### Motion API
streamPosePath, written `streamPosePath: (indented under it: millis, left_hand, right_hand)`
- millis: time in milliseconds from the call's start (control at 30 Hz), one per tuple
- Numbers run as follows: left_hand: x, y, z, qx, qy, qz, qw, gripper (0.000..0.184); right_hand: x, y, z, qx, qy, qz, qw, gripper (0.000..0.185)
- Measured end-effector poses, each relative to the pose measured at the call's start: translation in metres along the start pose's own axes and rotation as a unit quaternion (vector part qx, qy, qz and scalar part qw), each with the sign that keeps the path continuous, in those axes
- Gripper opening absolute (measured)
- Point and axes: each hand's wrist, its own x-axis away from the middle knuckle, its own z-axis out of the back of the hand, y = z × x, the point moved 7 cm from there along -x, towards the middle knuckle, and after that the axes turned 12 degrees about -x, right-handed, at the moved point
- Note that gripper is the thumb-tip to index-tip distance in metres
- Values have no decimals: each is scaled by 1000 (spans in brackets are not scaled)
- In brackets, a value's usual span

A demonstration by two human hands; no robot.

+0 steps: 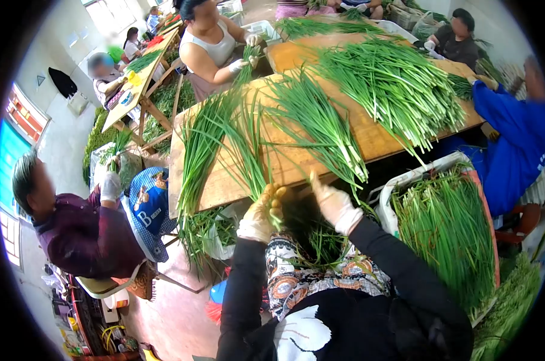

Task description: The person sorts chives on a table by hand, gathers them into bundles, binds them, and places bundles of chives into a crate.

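Note:
My left hand (261,212), in a pale glove with bare or stained fingertips, is closed around the stem end of a small bunch of chives (252,165). Its long green leaves stretch away over the wooden table (284,161). To the right, my right hand (332,203) is held apart from the bunch, slightly blurred, fingers extended and holding nothing I can see. Ahead of it lies a loose bunch of chives (338,132), white stems toward me. Loose leaves (323,240) lie on my lap, below both hands.
A large chive pile (399,90) covers the table's right side; another bunch (200,150) lies left. A crate (388,213) full of chives stands at my right. One person (86,228) sits at left, another (215,51) across, and a blue-clothed person (513,138) at right.

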Motion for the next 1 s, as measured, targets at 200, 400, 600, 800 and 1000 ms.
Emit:
streamPosePath:
  millis: [200,400,600,800,1000]
  left_hand:
    - [12,12,-8,79,-102,-9,992,44]
    - [-1,-8,-43,-36,-75,-6,997,40]
    - [3,-6,-50,60,-188,38,980,42]
    - [-4,-11,-38,4,-115,8,993,43]
    - [-26,-52,-10,-37,-17,-3,999,42]
  right_hand:
    - [75,-56,27,-309,-424,187,831,33]
    - [-39,61,115,10,89,-109,990,67]
    - [-75,133,95,73,137,-136,979,15]
    - [-37,37,177,147,272,-17,951,9]
    - [18,-26,40,-235,-124,-13,964,68]
